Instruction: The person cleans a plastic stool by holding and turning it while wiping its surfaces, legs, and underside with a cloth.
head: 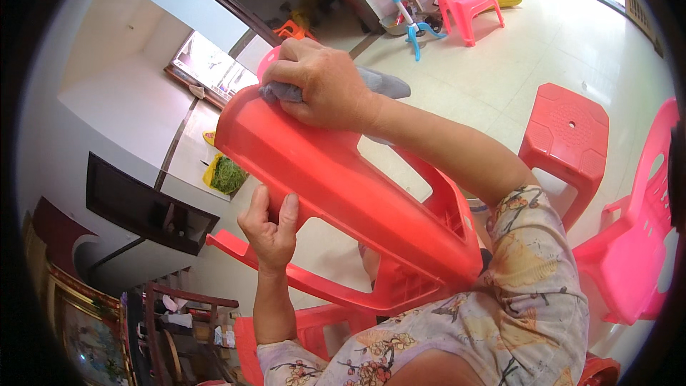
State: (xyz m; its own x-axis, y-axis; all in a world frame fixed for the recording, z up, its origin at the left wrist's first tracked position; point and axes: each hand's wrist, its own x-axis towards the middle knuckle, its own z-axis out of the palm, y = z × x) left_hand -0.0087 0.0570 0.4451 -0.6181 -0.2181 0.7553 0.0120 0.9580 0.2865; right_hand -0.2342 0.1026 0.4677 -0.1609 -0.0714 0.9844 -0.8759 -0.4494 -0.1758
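Observation:
A red plastic stool (343,203) is tipped on its side against my body, one leg corner facing up. My left hand (273,225) grips the edge of that leg near its far end, thumb and a finger showing on the outside. My right hand (327,83) is closed on a grey-blue cloth (281,92) and presses it to the foot end of the leg. More grey cloth (383,83) shows beyond my right wrist. The fingertips of my right hand are partly hidden.
A red stool (568,123) and a pink plastic chair (627,262) stand at the right. Farther off are another pink chair (471,2) and a stand with blue feet (415,29). Greens in a yellow bag (228,174) lie on the floor at the left, above a wooden rack (187,300).

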